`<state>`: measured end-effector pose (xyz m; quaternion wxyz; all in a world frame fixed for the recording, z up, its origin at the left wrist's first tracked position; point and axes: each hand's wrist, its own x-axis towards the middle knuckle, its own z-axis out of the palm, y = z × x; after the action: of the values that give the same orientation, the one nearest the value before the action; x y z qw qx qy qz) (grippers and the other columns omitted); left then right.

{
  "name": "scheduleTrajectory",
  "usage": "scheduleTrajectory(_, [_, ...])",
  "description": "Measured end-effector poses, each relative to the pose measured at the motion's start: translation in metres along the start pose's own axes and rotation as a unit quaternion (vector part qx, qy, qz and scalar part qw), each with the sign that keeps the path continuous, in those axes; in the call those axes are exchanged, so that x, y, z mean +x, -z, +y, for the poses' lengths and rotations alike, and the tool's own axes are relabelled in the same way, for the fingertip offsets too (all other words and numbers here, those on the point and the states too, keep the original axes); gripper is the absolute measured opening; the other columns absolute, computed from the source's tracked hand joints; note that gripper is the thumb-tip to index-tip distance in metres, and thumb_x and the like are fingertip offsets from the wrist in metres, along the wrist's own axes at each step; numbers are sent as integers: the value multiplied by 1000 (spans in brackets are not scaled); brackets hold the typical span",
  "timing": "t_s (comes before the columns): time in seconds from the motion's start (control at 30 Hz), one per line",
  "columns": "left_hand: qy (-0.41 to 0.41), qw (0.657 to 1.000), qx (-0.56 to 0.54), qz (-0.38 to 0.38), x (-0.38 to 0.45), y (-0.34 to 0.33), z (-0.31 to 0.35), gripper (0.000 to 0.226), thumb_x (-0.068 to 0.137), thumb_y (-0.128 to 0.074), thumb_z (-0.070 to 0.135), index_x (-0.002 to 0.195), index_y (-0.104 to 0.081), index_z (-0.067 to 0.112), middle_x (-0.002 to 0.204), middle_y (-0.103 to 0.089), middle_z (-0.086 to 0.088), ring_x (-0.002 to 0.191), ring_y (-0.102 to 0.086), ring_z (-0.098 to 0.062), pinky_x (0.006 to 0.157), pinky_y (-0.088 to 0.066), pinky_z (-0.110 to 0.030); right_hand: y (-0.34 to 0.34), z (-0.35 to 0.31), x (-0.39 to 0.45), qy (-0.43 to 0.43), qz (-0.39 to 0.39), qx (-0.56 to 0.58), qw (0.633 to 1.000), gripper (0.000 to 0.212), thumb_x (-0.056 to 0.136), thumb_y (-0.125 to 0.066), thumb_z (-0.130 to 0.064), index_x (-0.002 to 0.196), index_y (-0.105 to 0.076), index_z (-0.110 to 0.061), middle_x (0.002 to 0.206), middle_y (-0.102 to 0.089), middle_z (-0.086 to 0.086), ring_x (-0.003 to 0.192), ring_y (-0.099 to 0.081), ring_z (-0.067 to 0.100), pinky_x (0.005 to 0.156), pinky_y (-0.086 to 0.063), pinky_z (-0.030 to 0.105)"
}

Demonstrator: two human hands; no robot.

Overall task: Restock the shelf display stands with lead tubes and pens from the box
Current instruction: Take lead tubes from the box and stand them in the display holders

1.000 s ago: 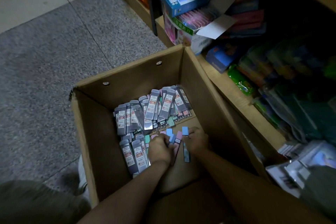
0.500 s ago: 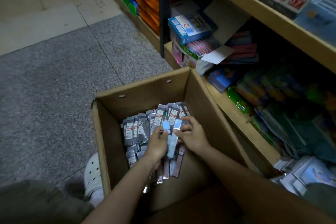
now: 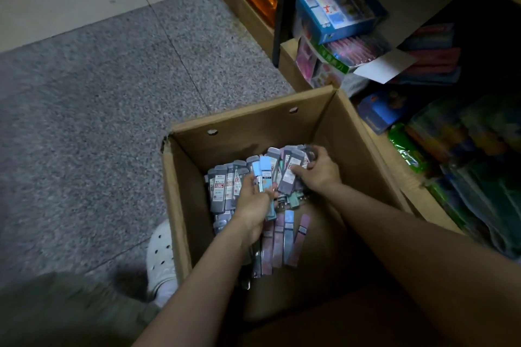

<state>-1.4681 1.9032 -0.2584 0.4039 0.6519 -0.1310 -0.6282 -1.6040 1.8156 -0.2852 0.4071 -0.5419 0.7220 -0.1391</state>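
An open cardboard box (image 3: 180,205) on the floor holds a heap of grey lead tubes (image 3: 222,189) and some pastel pink and blue tubes (image 3: 287,236) lying near its front. My left hand (image 3: 251,205) grips a few light blue tubes (image 3: 263,175), their caps sticking up above my fingers. My right hand (image 3: 317,170) reaches to the far right of the heap and grips several grey tubes (image 3: 290,175) there. Both forearms reach down into the box.
A wooden shelf unit (image 3: 394,166) stands right against the box, packed with stationery: a blue carton (image 3: 335,15), an open pen carton (image 3: 349,51), and green and blue packs (image 3: 451,149). Grey speckled floor (image 3: 98,121) lies to the left. My white clog (image 3: 160,259) sits beside the box.
My left hand lifted the light blue tubes up from the box's front. My right hand moved off them to the grey tubes at the heap's far right and took hold.
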Motion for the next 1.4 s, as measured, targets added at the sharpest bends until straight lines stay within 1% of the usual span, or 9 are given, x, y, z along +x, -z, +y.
scheduleTrajectory(0.1, [1, 1000, 3, 0, 3, 0, 3, 40, 93, -45, -9, 111, -49, 27, 90, -65, 0, 55, -66, 1, 45, -48, -15, -13, -1, 8, 3, -15, -6, 1000, 73, 77, -81, -22, 139, -44, -16, 128, -63, 8, 118, -58, 25, 99, -43, 29])
scheduleTrajectory(0.33, [13, 999, 29, -6, -1, -3, 5, 50, 91, -43, -11, 123, -46, 27, 93, -62, 0, 81, -59, -11, 64, -49, -23, -12, 9, 4, -6, 23, 54, 998, 53, 78, -76, -5, 126, -59, -19, 105, -67, 5, 105, -63, 20, 84, -41, 17])
scheduleTrajectory(0.43, [6, 998, 50, -28, -13, -7, 16, 45, 90, -40, -13, 118, -47, 22, 91, -60, -1, 78, -57, -12, 65, -48, -24, -2, 11, -9, -7, 31, 82, 996, 49, 76, -76, -3, 119, -59, -17, 92, -61, -1, 90, -60, 15, 84, -44, 18])
scheduleTrajectory(0.6, [-49, 988, 108, -103, -45, -24, 61, 27, 98, -38, -5, 115, -41, 15, 74, -53, -4, 61, -49, -12, 54, -42, -24, 30, -10, -41, 46, 9, 128, 991, 51, 75, -77, -3, 112, -47, -21, 83, -66, -1, 75, -61, 11, 63, -46, 19])
scheduleTrajectory(0.73, [-142, 946, 238, -167, -79, -37, 114, 28, 102, -38, 5, 129, -37, 10, 82, -52, -4, 64, -52, -10, 60, -46, -24, 88, -47, -71, 133, 13, 106, 985, 48, 75, -75, -1, 100, -42, -26, 67, -59, -3, 62, -59, 12, 61, -50, 34])
scheduleTrajectory(0.87, [-229, 874, 381, -198, -119, -58, 166, 40, 99, -39, -4, 138, -33, 3, 81, -52, -1, 66, -54, -5, 59, -47, -14, 160, -81, -106, 210, 73, 52, 974, 40, 78, -74, -14, 97, -42, -31, 75, -62, -1, 69, -64, 15, 67, -53, 33])
scheduleTrajectory(0.97, [-248, 859, 392, -216, -146, -71, 190, 45, 100, -39, 0, 142, -32, 15, 89, -53, -2, 78, -51, -10, 66, -47, -20, 209, -97, -134, 246, 125, 54, 960, 38, 81, -72, -15, 101, -45, -33, 77, -61, -4, 64, -63, 7, 65, -54, 30])
scheduleTrajectory(1.13, [-295, 841, 352, -285, -183, -100, 221, 41, 102, -36, 1, 141, -33, 13, 102, -53, -12, 91, -51, -21, 83, -48, -35, 275, -114, -174, 281, 206, 1, 937, 36, 83, -71, -17, 103, -49, -37, 76, -60, -10, 60, -59, -2, 58, -48, 19])
scheduleTrajectory(1.4, [-328, 838, 284, -330, -202, -142, 254, 43, 101, -36, 1, 139, -33, 23, 88, -53, -4, 74, -51, -13, 66, -46, -25, 355, -142, -199, 264, 285, -1, 922, 34, 84, -72, -22, 105, -46, -28, 91, -61, 0, 74, -68, 20, 73, -58, 49])
